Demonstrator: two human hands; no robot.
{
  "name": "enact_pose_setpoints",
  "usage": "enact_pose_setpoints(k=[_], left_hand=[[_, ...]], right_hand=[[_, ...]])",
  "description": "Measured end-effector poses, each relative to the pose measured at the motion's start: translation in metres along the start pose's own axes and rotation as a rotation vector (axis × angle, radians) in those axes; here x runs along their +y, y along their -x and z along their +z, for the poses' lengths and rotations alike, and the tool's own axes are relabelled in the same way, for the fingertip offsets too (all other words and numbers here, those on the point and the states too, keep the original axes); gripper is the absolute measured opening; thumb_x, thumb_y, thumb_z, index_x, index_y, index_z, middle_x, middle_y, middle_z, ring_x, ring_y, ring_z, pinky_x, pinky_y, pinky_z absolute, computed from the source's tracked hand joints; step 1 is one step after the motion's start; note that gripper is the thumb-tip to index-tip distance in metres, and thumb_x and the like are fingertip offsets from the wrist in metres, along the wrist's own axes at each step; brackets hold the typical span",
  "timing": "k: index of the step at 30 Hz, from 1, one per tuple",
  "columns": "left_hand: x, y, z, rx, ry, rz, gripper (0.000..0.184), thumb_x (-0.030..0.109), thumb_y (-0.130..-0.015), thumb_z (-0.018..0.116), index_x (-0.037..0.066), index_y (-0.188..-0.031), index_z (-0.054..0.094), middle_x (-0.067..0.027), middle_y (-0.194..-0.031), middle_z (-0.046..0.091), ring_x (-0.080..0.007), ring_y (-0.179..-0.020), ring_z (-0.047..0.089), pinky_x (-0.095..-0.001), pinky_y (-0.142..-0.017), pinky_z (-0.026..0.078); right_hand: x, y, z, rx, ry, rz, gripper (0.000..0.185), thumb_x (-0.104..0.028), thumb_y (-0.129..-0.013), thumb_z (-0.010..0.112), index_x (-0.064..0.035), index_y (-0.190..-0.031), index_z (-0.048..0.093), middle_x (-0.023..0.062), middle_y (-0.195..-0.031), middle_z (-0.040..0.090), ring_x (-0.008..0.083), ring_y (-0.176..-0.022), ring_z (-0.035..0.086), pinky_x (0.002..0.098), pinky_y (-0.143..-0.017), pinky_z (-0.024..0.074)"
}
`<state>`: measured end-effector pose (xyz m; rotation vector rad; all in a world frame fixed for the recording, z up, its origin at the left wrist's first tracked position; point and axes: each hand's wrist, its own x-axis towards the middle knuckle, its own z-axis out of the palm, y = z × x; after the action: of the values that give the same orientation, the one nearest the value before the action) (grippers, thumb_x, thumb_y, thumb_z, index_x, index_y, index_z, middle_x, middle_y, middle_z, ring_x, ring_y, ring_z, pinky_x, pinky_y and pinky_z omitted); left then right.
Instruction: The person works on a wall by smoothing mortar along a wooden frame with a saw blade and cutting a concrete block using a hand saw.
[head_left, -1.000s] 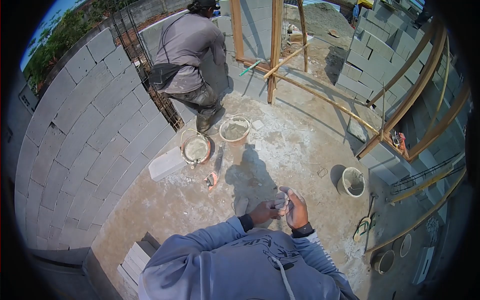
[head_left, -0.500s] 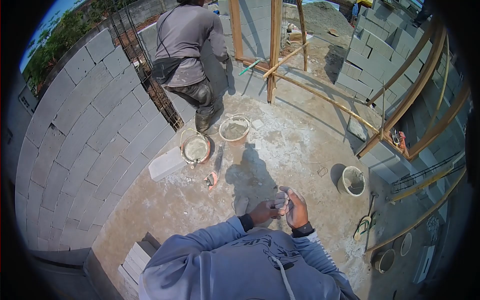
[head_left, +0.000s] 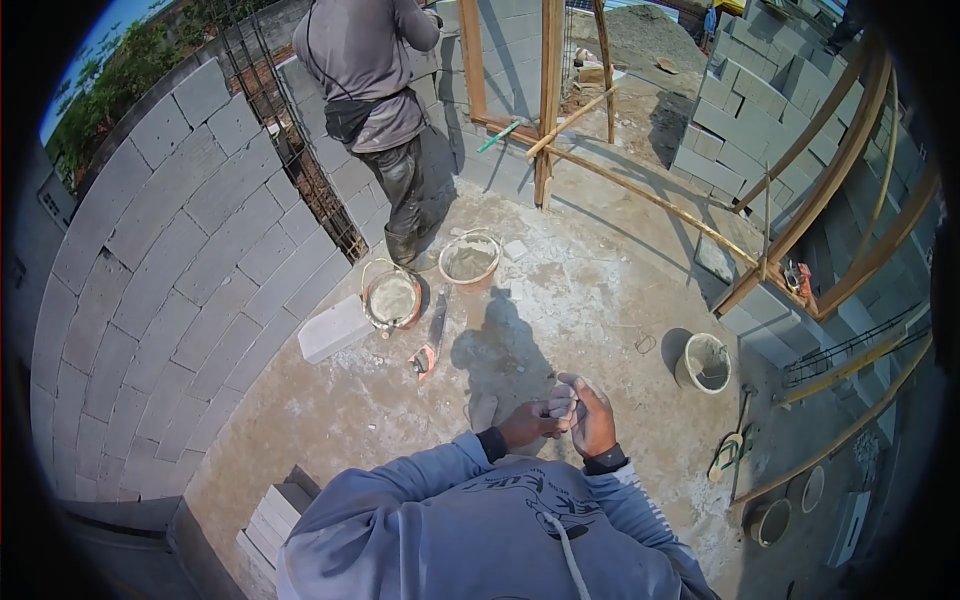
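My left hand (head_left: 525, 425) and my right hand (head_left: 594, 418) meet in front of my chest, fingers curled and touching. Pale dust coats the right fingers. Whatever may lie between them is hidden. Beyond them on the floor lies a handsaw (head_left: 428, 348) with an orange handle. Two buckets of grey mortar stand farther off, a nearer bucket (head_left: 391, 298) and a farther bucket (head_left: 469, 260). Beside the nearer one lies a pale block (head_left: 334, 328).
A co-worker (head_left: 365, 75) stands by the block wall ahead. A curved block wall (head_left: 180, 260) rises at left; wooden frames (head_left: 552, 100) stand ahead and right. Another bucket (head_left: 703, 362), sandals (head_left: 722, 457) and stacked blocks (head_left: 272, 522) are on the floor.
The co-worker has straightened up from a bent stance, and the arm that reached down by the wall is now raised. My hands stay together in the same place.
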<state>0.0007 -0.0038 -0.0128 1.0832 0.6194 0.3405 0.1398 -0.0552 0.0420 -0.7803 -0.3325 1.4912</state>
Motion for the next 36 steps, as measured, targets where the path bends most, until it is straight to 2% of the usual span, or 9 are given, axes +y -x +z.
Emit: enact_pose_setpoints(k=[5, 14, 17, 23, 26, 36], left_hand=[[0.010, 0.004, 0.001, -0.022, -0.038, -0.016, 0.034, 0.024, -0.081, 0.067, 0.006, -0.109, 0.060, 0.0000, -0.087, 0.060, -0.0079, -0.078, 0.055, -0.0255, -0.071, 0.046], [0.006, 0.002, 0.001, 0.031, -0.034, -0.016, 0.031, 0.028, -0.082, 0.067, 0.005, -0.104, 0.063, -0.0018, -0.087, 0.061, -0.0094, -0.075, 0.057, -0.0264, -0.071, 0.047], [0.000, 0.000, 0.000, 0.046, -0.046, -0.020, 0.032, 0.029, -0.082, 0.067, 0.005, -0.104, 0.063, -0.0018, -0.087, 0.061, -0.0097, -0.075, 0.057, -0.0264, -0.070, 0.048], [0.009, 0.004, 0.006, 0.058, -0.033, -0.016, 0.032, 0.027, -0.083, 0.065, 0.005, -0.105, 0.062, -0.0018, -0.086, 0.061, -0.0093, -0.076, 0.058, -0.0255, -0.068, 0.048], [-0.006, -0.002, -0.001, 0.055, -0.067, -0.048, 0.032, 0.027, -0.083, 0.064, 0.004, -0.105, 0.061, -0.0022, -0.088, 0.061, -0.0096, -0.077, 0.059, -0.0256, -0.068, 0.048], [-0.010, -0.005, -0.002, 0.053, -0.089, 0.027, 0.028, 0.025, -0.082, 0.063, 0.004, -0.100, 0.062, -0.0038, -0.089, 0.063, -0.0103, -0.076, 0.060, -0.0263, -0.069, 0.049]], right_hand=[[0.000, -0.001, -0.001, -0.015, -0.017, -0.001, 0.041, -0.024, -0.093, 0.051, 0.0084, -0.118, 0.045, 0.0143, -0.091, 0.057, 0.0181, -0.068, 0.061, 0.0250, -0.057, 0.0499], [0.001, -0.002, -0.002, -0.003, -0.034, -0.004, 0.039, -0.023, -0.093, 0.051, 0.0080, -0.116, 0.046, 0.0124, -0.088, 0.057, 0.0166, -0.067, 0.059, 0.0245, -0.056, 0.0490], [-0.005, 0.003, 0.010, 0.027, -0.002, -0.003, 0.036, -0.019, -0.095, 0.047, 0.0089, -0.117, 0.042, 0.0074, -0.084, 0.051, 0.0148, -0.067, 0.052, 0.0246, -0.057, 0.0436], [-0.006, 0.004, 0.006, 0.022, 0.011, -0.002, 0.038, -0.021, -0.094, 0.049, 0.0090, -0.117, 0.043, 0.0094, -0.085, 0.054, 0.0162, -0.069, 0.055, 0.0255, -0.057, 0.0455], [-0.006, 0.005, 0.006, 0.041, 0.065, -0.016, 0.043, -0.026, -0.092, 0.052, 0.0080, -0.119, 0.046, 0.0132, -0.089, 0.059, 0.0181, -0.068, 0.061, 0.0250, -0.056, 0.0501], [-0.003, 0.003, 0.002, 0.034, 0.034, -0.015, 0.045, -0.027, -0.092, 0.053, 0.0082, -0.119, 0.046, 0.0147, -0.090, 0.059, 0.0184, -0.067, 0.062, 0.0253, -0.055, 0.0501]])
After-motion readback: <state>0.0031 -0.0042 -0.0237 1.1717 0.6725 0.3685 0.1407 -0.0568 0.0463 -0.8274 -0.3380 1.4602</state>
